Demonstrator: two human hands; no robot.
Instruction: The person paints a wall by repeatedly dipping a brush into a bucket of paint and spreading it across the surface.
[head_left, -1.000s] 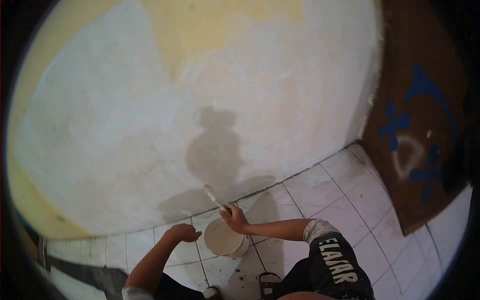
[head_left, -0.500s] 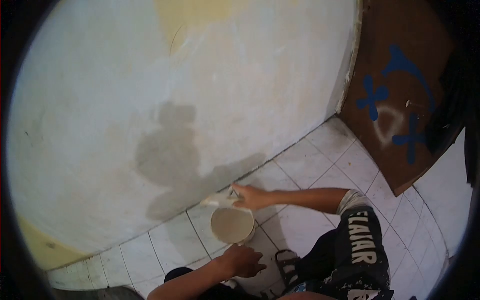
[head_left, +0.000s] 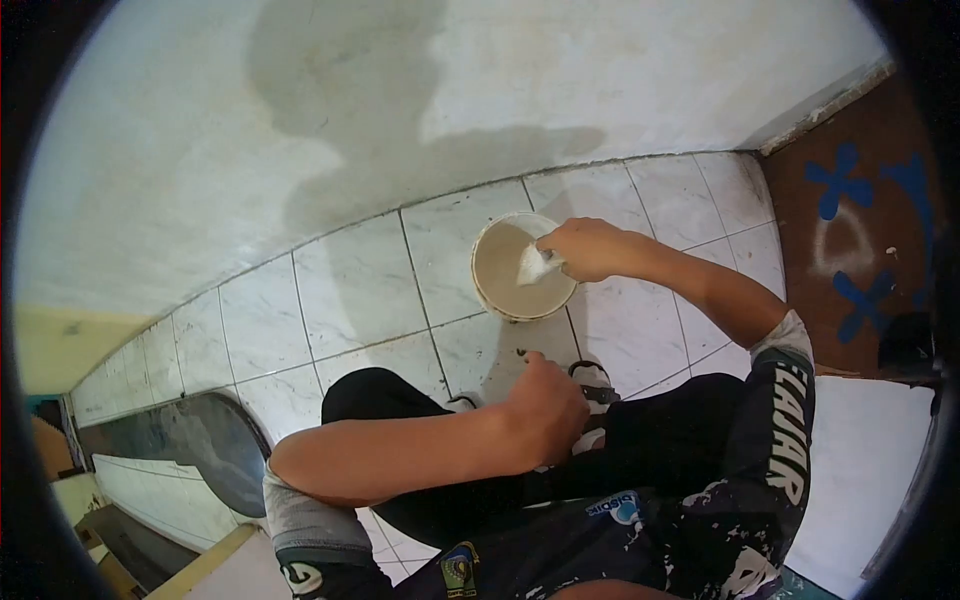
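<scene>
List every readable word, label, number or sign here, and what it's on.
"LAJAR": right sleeve; a letter before it is partly lost in the fold.
Chest logo: lettering too small and blurred to read surely.
Badge: too small to read.
Left sleeve: one pale character, cut off, unclear.
Bucket: no text visible.

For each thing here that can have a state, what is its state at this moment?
Bucket: upright, uncovered, pale material inside.
Brush: tilted over the bucket's opening, whitish head; dipped or not, unclear.
Right grip: closed on the brush.
Left grip: curled; whether holding something, unclear.
Wall: whitish, yellow at lower left.
Floor: dark specks near the bucket.
Brown panel: blue-marked.
</scene>
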